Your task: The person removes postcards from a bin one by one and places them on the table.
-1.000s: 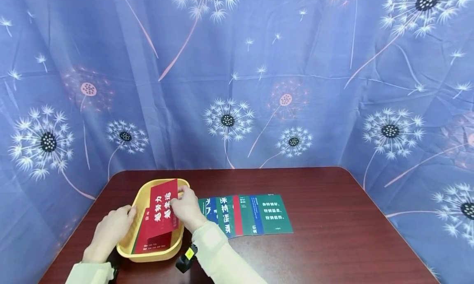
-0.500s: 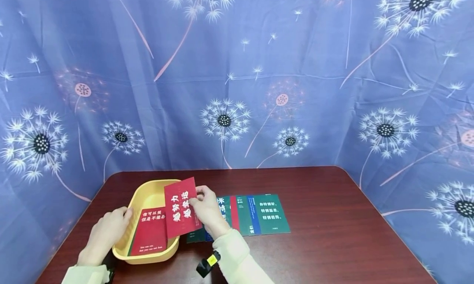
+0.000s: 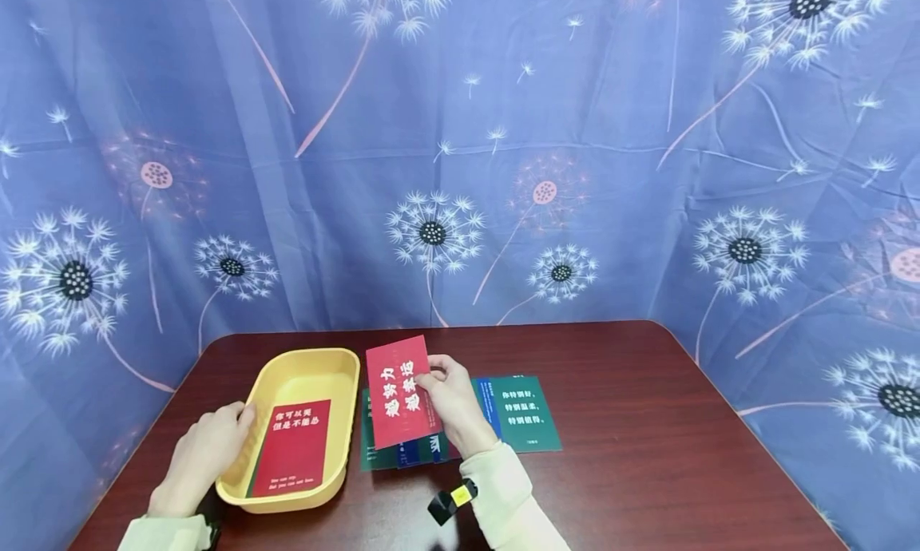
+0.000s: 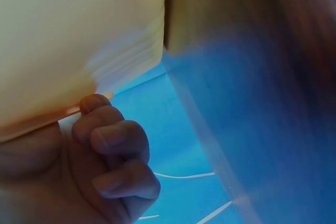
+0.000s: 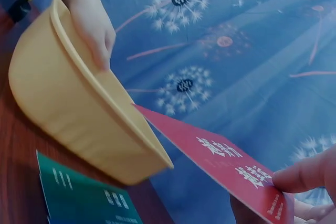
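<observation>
My right hand (image 3: 458, 403) pinches a red card (image 3: 394, 403) with white Chinese characters along its right edge. The card is raised and tilted over the left end of a row of cards; in the right wrist view the thumb (image 5: 304, 174) presses on its printed face. At the left, my left hand (image 3: 207, 449) grips the rim of a yellow plastic basin (image 3: 305, 371). From the left wrist view, its fingers (image 4: 123, 137) are curled beside the basin's edge. Inside the basin lies another red card (image 3: 296, 447), with a green edge showing beneath it.
Overlapping green and blue cards (image 3: 532, 415) lie in a row right of the basin, partly hidden by the held card and right hand. All stand on a dark reddish-brown table (image 3: 647, 439). A blue dandelion-print cloth (image 3: 460, 96) hangs behind and at both sides.
The right hand has lifted the red card out of the basin and carried it right, over the row of cards. Another red card in the basin has come into full view. The left hand stays on the rim.
</observation>
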### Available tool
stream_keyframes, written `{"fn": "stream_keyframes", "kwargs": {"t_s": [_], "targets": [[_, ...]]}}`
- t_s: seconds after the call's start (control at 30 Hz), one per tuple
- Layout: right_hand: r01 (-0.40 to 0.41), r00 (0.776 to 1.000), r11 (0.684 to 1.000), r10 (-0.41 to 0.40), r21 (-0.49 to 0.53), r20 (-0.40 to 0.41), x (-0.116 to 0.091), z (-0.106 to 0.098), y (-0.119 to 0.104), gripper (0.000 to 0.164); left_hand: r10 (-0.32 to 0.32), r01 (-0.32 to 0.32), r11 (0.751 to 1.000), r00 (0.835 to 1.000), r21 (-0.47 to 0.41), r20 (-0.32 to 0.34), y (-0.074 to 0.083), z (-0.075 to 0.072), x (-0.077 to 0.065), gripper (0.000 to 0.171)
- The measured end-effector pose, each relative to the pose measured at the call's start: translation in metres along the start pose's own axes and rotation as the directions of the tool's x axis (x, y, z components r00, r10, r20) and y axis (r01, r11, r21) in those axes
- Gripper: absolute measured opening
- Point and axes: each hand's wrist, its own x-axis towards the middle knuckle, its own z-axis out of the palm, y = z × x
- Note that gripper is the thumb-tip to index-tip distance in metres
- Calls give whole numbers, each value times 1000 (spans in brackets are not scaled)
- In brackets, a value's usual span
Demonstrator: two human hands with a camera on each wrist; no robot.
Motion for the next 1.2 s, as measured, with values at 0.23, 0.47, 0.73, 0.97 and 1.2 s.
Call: {"fn": "stream_keyframes", "kwargs": {"t_s": [0.23, 0.47, 0.73, 0.97, 1.2], "targets": [[2, 1000, 1000, -2, 20, -12, 3, -25, -2, 26, -7, 7, 1000, 1000, 8, -1, -3, -2, -2, 50], [17, 997, 1000, -17, 5, -70, 8, -64, -1, 28, 3, -4, 1000, 1000, -8, -19, -2, 3, 1, 53], [21, 984, 998, -30, -55, -177, 11, -104, -1, 26, -3, 3, 1000, 1000, -1, 9, -5, 1, 2, 55], [-34, 969, 990, -1, -138, -246, 10, -135, 4, 25, -13, 13, 1000, 1000, 7, 28, -5, -1, 1, 54], [-82, 956, 968, 9, -237, -293, 9, -160, 14, 26, 1, -1, 1000, 1000, 0, 23, -1, 1, 4, 53]]}}
